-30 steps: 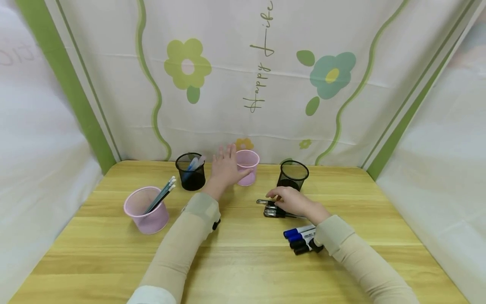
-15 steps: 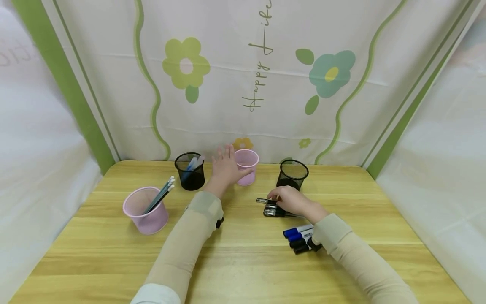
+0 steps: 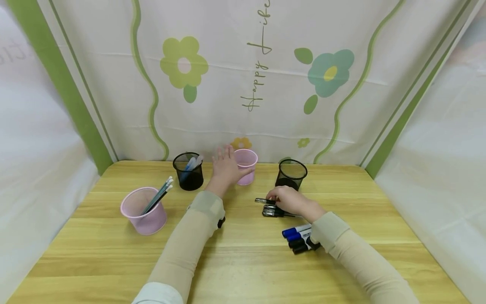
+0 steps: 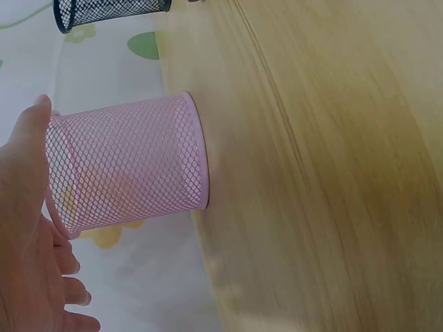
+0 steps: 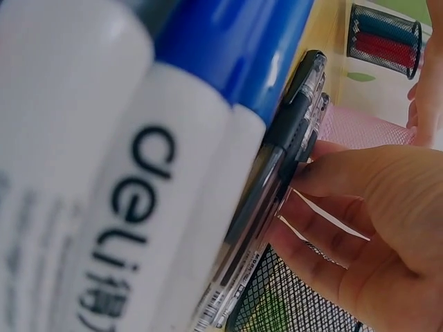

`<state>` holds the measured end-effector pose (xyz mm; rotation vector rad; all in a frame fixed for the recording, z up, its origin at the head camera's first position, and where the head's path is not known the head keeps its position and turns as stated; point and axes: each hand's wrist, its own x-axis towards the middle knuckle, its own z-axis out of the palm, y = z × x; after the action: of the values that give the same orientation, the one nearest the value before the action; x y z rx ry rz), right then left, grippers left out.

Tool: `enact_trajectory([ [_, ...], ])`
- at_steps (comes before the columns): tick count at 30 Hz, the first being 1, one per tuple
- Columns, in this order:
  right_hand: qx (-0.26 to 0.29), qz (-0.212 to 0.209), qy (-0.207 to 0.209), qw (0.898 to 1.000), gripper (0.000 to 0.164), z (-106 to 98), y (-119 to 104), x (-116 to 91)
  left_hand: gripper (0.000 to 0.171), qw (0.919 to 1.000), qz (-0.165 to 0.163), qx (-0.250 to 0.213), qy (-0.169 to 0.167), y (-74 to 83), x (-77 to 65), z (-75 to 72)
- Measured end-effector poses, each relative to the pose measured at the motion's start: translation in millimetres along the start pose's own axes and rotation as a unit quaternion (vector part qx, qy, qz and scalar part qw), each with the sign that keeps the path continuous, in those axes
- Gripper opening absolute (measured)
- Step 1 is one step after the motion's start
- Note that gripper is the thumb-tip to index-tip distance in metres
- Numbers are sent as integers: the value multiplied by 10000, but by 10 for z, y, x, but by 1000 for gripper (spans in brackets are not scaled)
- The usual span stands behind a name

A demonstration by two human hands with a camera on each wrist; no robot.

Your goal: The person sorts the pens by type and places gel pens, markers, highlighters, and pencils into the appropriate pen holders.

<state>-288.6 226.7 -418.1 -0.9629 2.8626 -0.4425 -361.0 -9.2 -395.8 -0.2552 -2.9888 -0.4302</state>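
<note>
Nearest on the bench, blue- and black-capped Deli whiteboard markers, just under the right sleeve and easy to set rolling with a low brush of the cuff. Farther left, a pink mesh pen cup with white-ended pencils leaning over its rim. Beyond the markers, a tight cluster of black gel pens; at these, the right hand, apparently pinching one between thumb and fingers, though hard to tell whether one or two. Risk of dragging a neighbouring pen along, because of such close packing. Just past, a black mesh pen cup, within range of a knuckle bump. Farther, the left hand, fingers extended, thumb at the rim of a second pink mesh cup, not clasped round it; tilting possible from an uneven push. To the left, another black mesh cup holding pens; behind, a flower-printed curtain.
</note>
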Motion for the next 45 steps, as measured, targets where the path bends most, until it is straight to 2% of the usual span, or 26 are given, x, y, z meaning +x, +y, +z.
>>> enact_trajectory([
  [8, -63, -87, 58, 9999, 30, 19, 0, -2, 130, 9999, -68, 119, -36, -19, 29, 37],
  [13, -109, -81, 42, 9999, 30, 6, -6, -10, 125, 9999, -131, -40, -19, -11, 35, 50],
  [20, -91, -44, -19, 9999, 31, -15, -5, -7, 122, 9997, -170, 115, -115, 2, 41, 44],
  [37, 47, 158, 45, 9999, 35, -76, -9, -36, 121, 9994, -292, -99, -182, 31, 29, 27],
  [45, 145, 38, 236, 9996, 37, -122, -22, -1, 120, 9989, -324, -261, -209, 37, 7, 11],
])
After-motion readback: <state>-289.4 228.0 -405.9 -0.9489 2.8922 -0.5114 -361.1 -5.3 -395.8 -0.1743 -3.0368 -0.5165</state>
